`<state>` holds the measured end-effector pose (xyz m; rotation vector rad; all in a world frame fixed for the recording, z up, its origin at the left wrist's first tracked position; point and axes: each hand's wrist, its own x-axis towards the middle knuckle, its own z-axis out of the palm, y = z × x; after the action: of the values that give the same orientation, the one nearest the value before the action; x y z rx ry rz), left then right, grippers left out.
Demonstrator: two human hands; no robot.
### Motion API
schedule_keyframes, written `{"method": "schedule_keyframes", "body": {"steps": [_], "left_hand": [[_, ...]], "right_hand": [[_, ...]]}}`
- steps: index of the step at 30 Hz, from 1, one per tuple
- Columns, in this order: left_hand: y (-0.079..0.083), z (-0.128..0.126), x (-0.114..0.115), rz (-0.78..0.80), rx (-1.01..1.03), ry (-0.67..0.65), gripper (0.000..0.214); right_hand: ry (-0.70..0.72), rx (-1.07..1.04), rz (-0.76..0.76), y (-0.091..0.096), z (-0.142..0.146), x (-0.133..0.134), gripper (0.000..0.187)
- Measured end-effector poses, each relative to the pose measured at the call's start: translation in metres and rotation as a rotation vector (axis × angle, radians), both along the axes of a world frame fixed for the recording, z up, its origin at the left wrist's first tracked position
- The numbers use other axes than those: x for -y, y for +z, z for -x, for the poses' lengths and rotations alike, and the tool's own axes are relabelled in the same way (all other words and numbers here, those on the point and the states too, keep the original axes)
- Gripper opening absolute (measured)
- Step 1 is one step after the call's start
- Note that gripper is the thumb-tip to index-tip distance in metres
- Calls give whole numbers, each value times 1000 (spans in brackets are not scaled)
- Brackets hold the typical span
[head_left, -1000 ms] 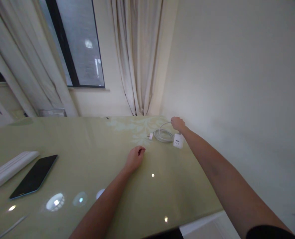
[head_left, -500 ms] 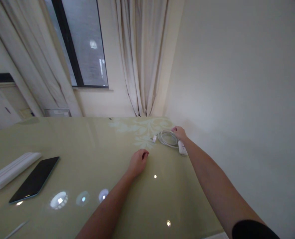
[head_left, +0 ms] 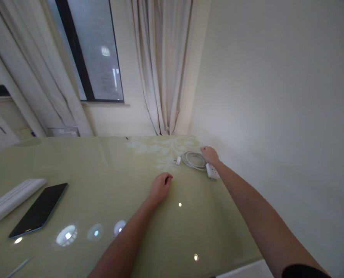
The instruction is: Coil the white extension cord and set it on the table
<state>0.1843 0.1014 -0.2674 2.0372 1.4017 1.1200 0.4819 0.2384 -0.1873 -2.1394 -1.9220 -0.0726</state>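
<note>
On the table near the wall lies a white power strip (head_left: pixel 212 172) with its pale cable (head_left: pixel 191 166) looped in a coil and its white plug (head_left: pixel 178 160) to the left of the coil. My right hand (head_left: pixel 210 155) is at the far right side of the coil, its wrist just above the power strip. Its fingers are closed, and whether cable is between them is hidden. Nearer to me, my left hand (head_left: pixel 161 186) rests at the table with fingers curled in and nothing visible in them, a short way below the coil and touching none of it.
A dark-screened tablet (head_left: pixel 40 210) and a long white box-like object (head_left: pixel 14 199) lie on the glossy table (head_left: pixel 102 185) at left. A thin white stick (head_left: pixel 19 267) is at the lower left. The wall (head_left: pixel 276 96) bounds the right side; curtains (head_left: pixel 164 69) hang behind.
The view has shifted slightly. My right fingertips sit marginally off the edge of the coil, and more of the power strip shows. My left hand keeps its place and curl.
</note>
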Motion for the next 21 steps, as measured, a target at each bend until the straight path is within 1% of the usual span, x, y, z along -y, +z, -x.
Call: {"method": "schedule_keyframes", "body": {"steps": [2,4,5,6,7,9,11,12,14,17,19,21], "left_hand": [[0,-1,-1,-8,-8,1,20],[0,-1,-1,-24,-19,0,21],[0,0,-1,-35,-26,-8,22],[0,0,0,-52,-36,-15,23],[1,1,1,-72,-49,-21,24],[4,3,5,-125,-106,-19,27],[9,4,12,-183,-225,-27,28],[12,5,16,-205,-297,-48,27],[18,5,24,-223,-415,-103,23],[21,5,35,-188,-498,-133,29],[21,5,39,-132,-535,-95,36],[21,8,42,-58,-568,-15,45]], "right_hand": [[45,-12,-117,-5,19,21,46],[179,-45,-313,-19,45,48,38],[268,-57,-382,-28,59,63,36],[347,-61,-419,-38,72,78,33],[419,-47,-433,-46,83,92,31],[645,21,-379,-60,100,114,26],[821,85,-279,-66,106,127,24],[860,94,-237,-66,107,130,24],[832,51,-199,-65,105,132,24],[707,-76,-203,-61,100,129,20],[633,-147,-204,-61,96,128,20],[554,-196,-206,-61,93,128,27]]}}
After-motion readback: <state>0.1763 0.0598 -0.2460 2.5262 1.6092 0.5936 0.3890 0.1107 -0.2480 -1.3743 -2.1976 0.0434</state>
